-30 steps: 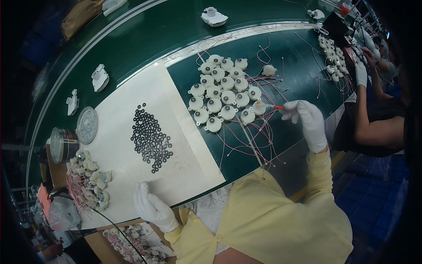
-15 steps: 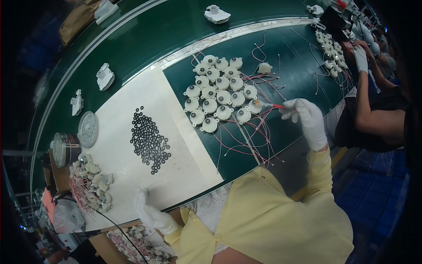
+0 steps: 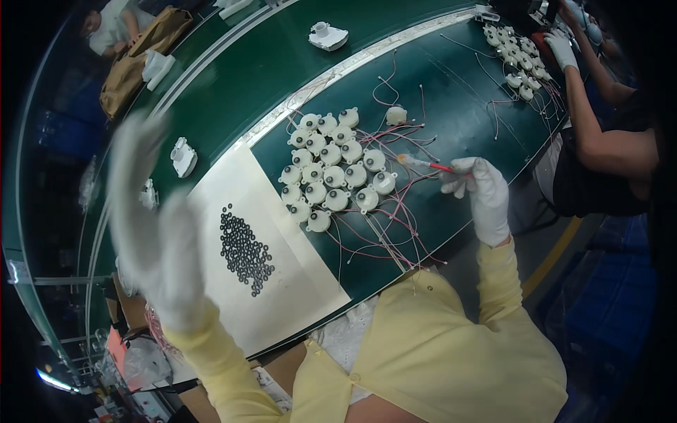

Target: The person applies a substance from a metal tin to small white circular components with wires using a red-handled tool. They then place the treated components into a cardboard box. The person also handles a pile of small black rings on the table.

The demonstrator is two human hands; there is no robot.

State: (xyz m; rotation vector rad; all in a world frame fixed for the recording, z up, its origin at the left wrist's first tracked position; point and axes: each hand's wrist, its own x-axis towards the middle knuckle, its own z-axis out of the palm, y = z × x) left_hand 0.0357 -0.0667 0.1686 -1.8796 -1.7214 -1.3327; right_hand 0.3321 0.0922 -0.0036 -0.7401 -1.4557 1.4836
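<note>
Pinching the seemingly light brush [image 3: 415, 162] by its handle [image 3: 442, 168], the right hand [image 3: 483, 190] overhung the near edge of the bench [image 3: 460, 134]; the left hand [image 3: 159, 240] seemed spread.

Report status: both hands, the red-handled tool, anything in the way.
Right hand holding red-handled tool, tip beside white round parts. Left hand raised, open, blurred. In the way: left hand, hiding part of white sheet.

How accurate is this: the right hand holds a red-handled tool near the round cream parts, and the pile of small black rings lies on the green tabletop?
One thing is wrong: the small black rings lie on the white sheet, as the head view shows. The right hand does hold the red-handled tool near the round cream parts.
</note>
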